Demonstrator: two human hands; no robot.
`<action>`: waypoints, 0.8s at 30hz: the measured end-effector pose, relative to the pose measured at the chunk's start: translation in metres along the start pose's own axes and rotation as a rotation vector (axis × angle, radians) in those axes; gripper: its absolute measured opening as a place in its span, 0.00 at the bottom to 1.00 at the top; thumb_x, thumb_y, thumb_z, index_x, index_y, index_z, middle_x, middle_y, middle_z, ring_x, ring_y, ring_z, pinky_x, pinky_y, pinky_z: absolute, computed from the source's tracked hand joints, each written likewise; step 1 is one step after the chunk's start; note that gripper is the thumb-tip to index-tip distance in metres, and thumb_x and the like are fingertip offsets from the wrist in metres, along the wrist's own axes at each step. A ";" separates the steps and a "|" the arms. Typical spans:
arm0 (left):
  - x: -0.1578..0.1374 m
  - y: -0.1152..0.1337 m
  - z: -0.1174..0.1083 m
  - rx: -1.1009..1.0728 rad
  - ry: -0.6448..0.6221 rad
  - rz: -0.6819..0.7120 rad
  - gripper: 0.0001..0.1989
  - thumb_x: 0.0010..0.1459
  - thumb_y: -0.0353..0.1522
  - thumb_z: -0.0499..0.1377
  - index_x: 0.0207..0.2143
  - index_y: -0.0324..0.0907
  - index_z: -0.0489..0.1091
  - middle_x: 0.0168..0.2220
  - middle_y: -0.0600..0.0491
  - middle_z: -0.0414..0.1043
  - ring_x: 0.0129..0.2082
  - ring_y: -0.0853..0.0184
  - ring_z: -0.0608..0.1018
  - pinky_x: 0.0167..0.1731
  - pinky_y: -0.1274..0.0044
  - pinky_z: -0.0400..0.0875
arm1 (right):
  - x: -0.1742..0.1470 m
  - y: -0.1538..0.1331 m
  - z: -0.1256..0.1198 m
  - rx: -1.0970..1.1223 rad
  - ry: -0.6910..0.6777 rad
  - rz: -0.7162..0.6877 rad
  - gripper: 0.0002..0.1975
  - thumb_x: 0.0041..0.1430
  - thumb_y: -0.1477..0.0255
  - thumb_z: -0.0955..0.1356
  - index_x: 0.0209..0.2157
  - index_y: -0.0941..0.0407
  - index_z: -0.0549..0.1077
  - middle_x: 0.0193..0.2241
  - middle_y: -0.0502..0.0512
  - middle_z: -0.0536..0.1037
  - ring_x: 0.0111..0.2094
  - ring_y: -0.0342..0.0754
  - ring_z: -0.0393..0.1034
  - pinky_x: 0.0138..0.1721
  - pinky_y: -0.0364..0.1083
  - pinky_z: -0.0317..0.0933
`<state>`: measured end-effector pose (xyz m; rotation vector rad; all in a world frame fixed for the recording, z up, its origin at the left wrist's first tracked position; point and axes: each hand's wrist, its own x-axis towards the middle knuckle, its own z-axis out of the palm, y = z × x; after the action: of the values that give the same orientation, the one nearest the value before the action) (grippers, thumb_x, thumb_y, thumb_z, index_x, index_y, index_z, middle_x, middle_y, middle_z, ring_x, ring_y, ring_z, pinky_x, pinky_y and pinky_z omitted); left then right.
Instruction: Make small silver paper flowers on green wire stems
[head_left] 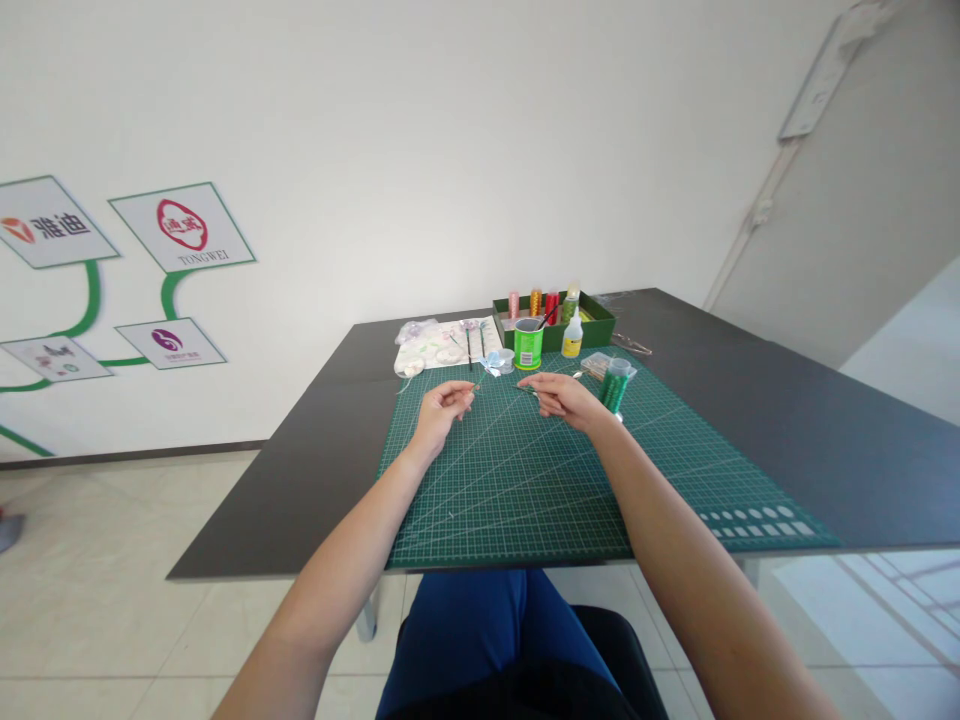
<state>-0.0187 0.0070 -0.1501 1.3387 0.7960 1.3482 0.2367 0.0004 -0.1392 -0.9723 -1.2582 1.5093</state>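
Observation:
Over the green cutting mat (510,490), the fingers of my left hand (444,415) are pinched together on a small, thin item whose kind is too small to make out. Just beyond those fingertips is a pale blue-and-white flower (492,363); whether it joins what I hold is unclear. My right hand (564,398), to the right, is closed around a thin, dark, pointed tool (526,389) that points left towards my left hand. A spool of green thread (615,385) stands beside my right wrist.
Behind my hands stand a bright green can (528,345), a glue bottle (572,336) and a dark green box (596,330) with thread spools. A white board (442,345) with pale pieces lies back left. A clear case (598,365) and scissors (631,344) sit right.

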 end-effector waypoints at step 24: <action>-0.001 0.002 0.002 -0.007 -0.005 0.001 0.16 0.43 0.35 0.73 0.36 0.38 0.80 0.23 0.55 0.72 0.22 0.74 0.68 0.21 0.81 0.59 | 0.003 0.005 -0.003 -0.006 -0.013 0.014 0.16 0.53 0.65 0.73 0.41 0.61 0.77 0.11 0.38 0.58 0.15 0.37 0.47 0.24 0.44 0.53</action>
<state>-0.0174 0.0049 -0.1487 1.3370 0.7859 1.3468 0.2376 0.0041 -0.1445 -0.9784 -1.2687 1.5258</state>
